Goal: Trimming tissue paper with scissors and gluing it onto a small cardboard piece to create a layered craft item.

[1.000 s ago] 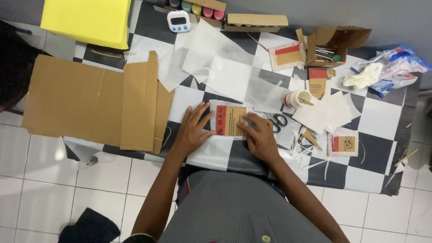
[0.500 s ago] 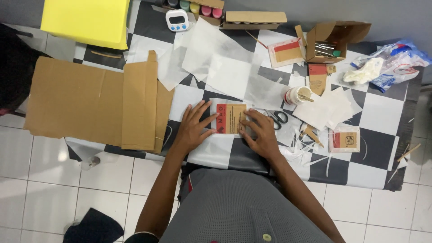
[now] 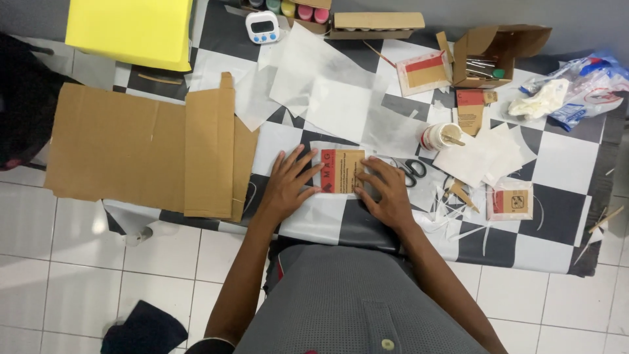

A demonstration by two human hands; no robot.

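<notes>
Checkered table: flat red-and-tan card.

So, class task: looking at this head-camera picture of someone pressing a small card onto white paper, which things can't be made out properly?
- Head view: what fills the open brown box is too small to identify.
- Head view: part of the red-and-tan card lies under the fingertips of the left hand and right hand.
- Head view: the plastic bag is cut off by the right edge.
- Head view: the timer display is too small to read.
</notes>
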